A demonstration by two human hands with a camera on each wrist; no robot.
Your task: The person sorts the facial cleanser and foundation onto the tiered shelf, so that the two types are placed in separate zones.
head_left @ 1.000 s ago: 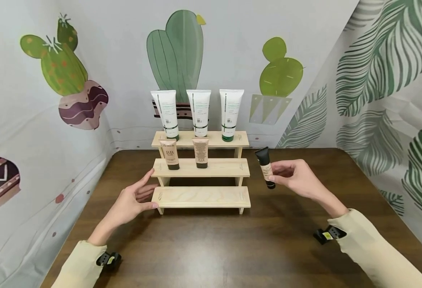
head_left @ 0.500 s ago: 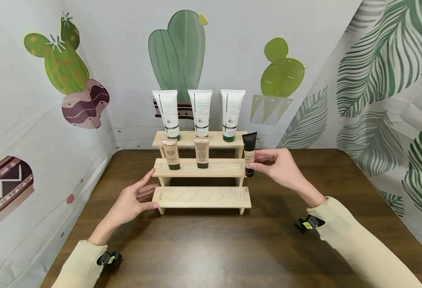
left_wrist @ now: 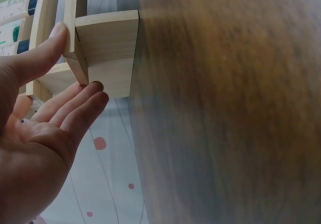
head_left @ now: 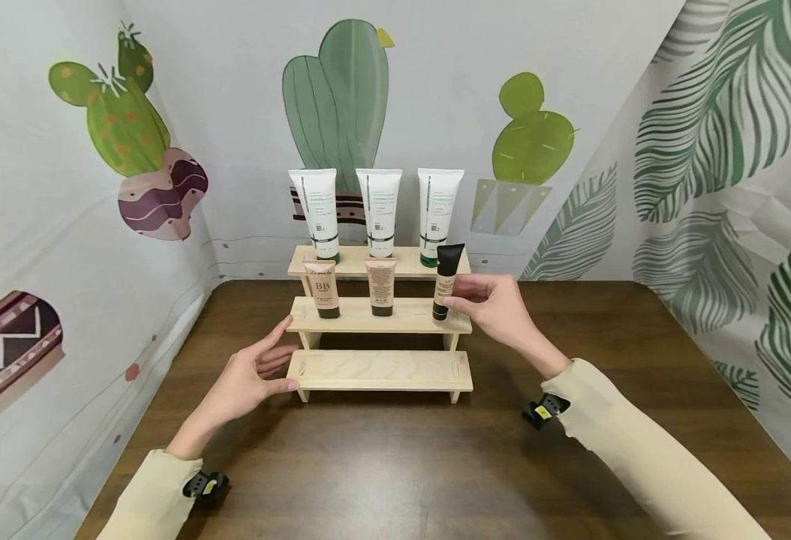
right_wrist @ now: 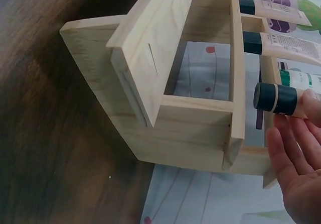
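My right hand [head_left: 497,304] pinches a small foundation tube [head_left: 445,287] with a black cap and beige label, upright over the right end of the wooden stand's middle shelf [head_left: 351,321]. In the right wrist view the tube's black cap [right_wrist: 277,98] lies just off that shelf's edge. My left hand [head_left: 236,379] rests on the stand's left end, thumb at the bottom shelf [head_left: 378,370], index fingertip at the middle one. Its fingers [left_wrist: 83,108] look mostly straight. Two beige BB cream tubes, one at the left [head_left: 326,289] and one central [head_left: 382,287], stand on the middle shelf.
On the top shelf [head_left: 405,262] are three white tubes with green caps, a left one [head_left: 317,210], a middle one [head_left: 380,210] and a right one [head_left: 440,206]. The dark wooden table [head_left: 368,465] carries the stand. Behind hangs a cactus-print cloth [head_left: 429,90].
My right hand has carried the foundation tube leftward, from beside the stand to the middle shelf's right end, turning it more upright. My left hand has stayed at the stand.
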